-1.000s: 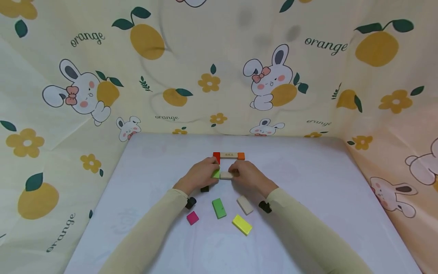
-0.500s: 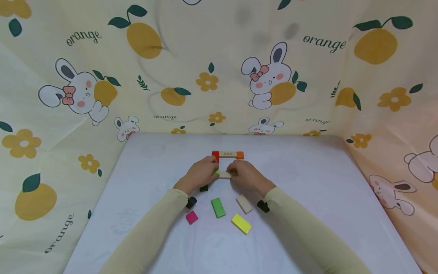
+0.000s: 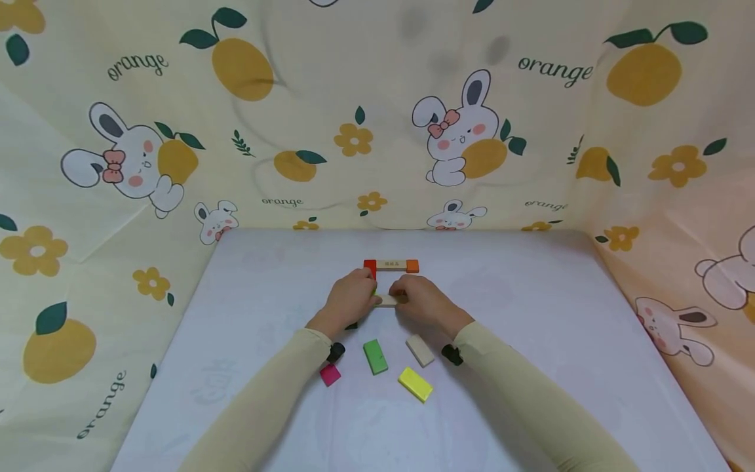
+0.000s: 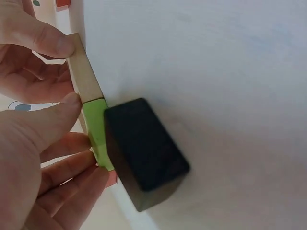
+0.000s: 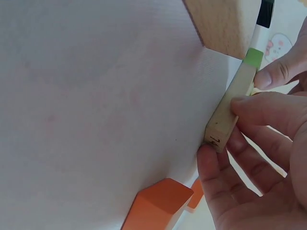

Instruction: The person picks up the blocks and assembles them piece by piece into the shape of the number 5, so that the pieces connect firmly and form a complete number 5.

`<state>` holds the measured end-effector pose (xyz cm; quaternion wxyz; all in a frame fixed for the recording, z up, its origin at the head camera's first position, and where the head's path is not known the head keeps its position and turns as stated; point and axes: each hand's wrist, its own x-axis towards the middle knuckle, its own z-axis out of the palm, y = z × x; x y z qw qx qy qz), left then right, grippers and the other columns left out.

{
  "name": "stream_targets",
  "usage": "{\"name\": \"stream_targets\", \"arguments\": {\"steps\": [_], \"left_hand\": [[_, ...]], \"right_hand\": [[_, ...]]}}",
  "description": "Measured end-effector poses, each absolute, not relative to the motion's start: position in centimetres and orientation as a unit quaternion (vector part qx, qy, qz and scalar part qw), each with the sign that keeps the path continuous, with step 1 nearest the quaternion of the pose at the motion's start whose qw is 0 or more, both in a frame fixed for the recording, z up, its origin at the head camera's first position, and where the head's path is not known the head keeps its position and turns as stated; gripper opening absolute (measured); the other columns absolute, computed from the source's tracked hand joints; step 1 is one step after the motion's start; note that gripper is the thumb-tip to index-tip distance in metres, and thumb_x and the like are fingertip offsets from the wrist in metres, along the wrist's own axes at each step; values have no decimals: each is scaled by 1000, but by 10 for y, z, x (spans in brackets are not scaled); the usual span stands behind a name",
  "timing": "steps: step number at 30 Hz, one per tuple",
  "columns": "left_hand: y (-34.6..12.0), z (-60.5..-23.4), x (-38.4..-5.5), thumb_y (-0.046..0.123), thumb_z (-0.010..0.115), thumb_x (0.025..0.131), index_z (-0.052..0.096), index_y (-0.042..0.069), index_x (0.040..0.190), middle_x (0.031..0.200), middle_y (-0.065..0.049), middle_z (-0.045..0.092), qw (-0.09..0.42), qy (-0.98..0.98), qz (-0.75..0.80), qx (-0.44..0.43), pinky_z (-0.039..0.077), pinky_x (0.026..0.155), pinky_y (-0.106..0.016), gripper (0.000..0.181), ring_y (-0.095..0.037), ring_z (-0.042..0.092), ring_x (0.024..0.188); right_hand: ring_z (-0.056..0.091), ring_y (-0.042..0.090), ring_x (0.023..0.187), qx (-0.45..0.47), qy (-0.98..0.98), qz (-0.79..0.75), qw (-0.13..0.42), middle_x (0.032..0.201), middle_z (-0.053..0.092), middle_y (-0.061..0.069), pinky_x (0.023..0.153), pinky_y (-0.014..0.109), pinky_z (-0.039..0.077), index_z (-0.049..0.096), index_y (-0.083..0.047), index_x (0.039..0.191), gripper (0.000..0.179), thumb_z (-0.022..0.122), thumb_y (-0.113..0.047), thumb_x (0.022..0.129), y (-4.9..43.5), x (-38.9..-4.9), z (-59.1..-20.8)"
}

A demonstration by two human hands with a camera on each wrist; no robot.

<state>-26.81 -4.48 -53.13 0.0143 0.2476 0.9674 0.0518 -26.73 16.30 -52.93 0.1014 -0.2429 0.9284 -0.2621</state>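
Observation:
A light green block (image 4: pixel 96 132) and a plain wooden block (image 4: pixel 86 74) lie end to end, touching, in the left wrist view. My left hand (image 3: pixel 348 298) holds the green one, fingers along its side, with the thumb by the joint. Around the wooden block's other end, the thumb and fingers of my right hand (image 3: pixel 426 301) pinch it; some marks show on that end in the right wrist view. Just beyond my left fingertips is a red block (image 3: pixel 369 267), partly covered. From the head, the green block is almost hidden.
Behind stand a printed wooden block (image 3: pixel 392 265) and an orange block (image 3: pixel 412 266). Nearer lie a black block (image 3: pixel 351 326), a green block (image 3: pixel 375 356), a wooden block (image 3: pixel 420 350), a yellow block (image 3: pixel 415 384) and a pink block (image 3: pixel 330 375). Another orange block (image 5: pixel 158 203) sits near my right hand.
My left wrist and sleeve have shifted slightly right, covering more of the light green and black blocks and the pink block's edge. My right hand keeps its pinch on the wooden block.

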Motion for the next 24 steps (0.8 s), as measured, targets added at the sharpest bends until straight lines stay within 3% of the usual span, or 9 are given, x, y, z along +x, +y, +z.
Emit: {"name": "stream_targets", "arguments": {"steps": [15, 24], "left_hand": [[-44, -532, -269, 37, 83, 99, 80, 13, 98, 101, 0, 60, 19, 969, 62, 237, 56, 76, -31, 24, -16, 58, 89], [-43, -533, -269, 37, 82, 99, 81, 12, 103, 103, -1, 61, 18, 970, 53, 236, 57, 77, -31, 26, -16, 58, 91]], "right_hand": [[65, 19, 101, -256, 927, -256, 96, 110, 74, 3, 96, 40, 56, 79, -4, 121, 27, 75, 0, 95, 163, -268, -528], [61, 20, 100, -239, 920, -293, 100, 110, 71, 0, 94, 41, 55, 78, -7, 124, 30, 77, -4, 95, 171, -268, -535]]}}
